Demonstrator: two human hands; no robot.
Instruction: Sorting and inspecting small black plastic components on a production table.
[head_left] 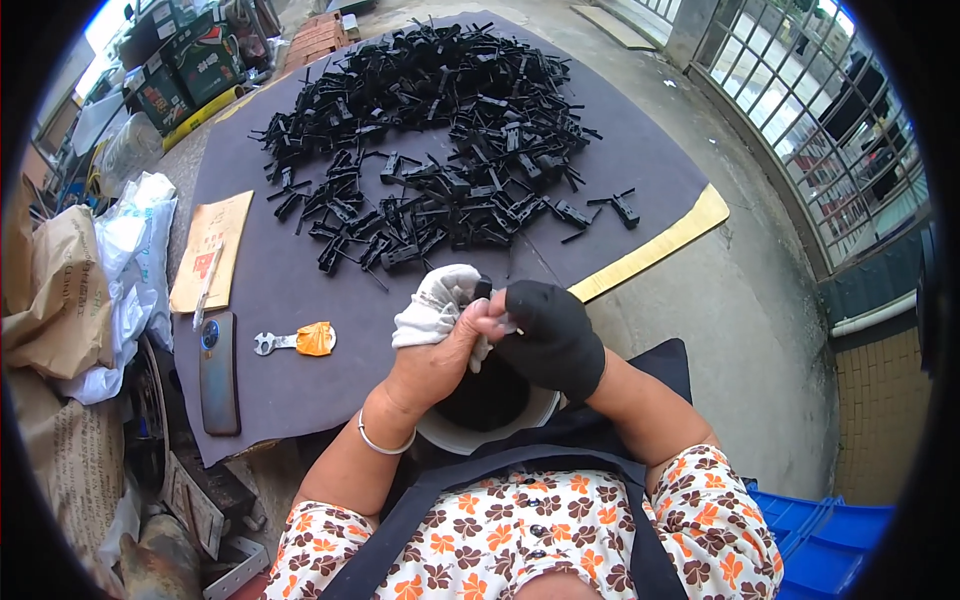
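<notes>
My left hand (440,312), in a white glove with the thumb bare, is closed around a small black plastic part (483,288), whose end pokes out above the fingers. Against it presses my right hand (548,335), in a black glove with bare fingertips, pinched together; what those fingers hold is mostly hidden, though a small pale bit shows there. Directly below both hands stands a white bucket (545,412) with dark contents. Beyond them a large heap of black plastic parts with thin arms (420,110) covers much of the dark-covered table (640,170).
On the table's left side lie a phone (220,375), a metal wrench-like tool with orange wrapping (297,342), and a pen (208,285) on tan cardboard (232,225). Bags (60,290) crowd the left. A blue crate (820,540) sits lower right; a metal gate (800,120) stands beyond.
</notes>
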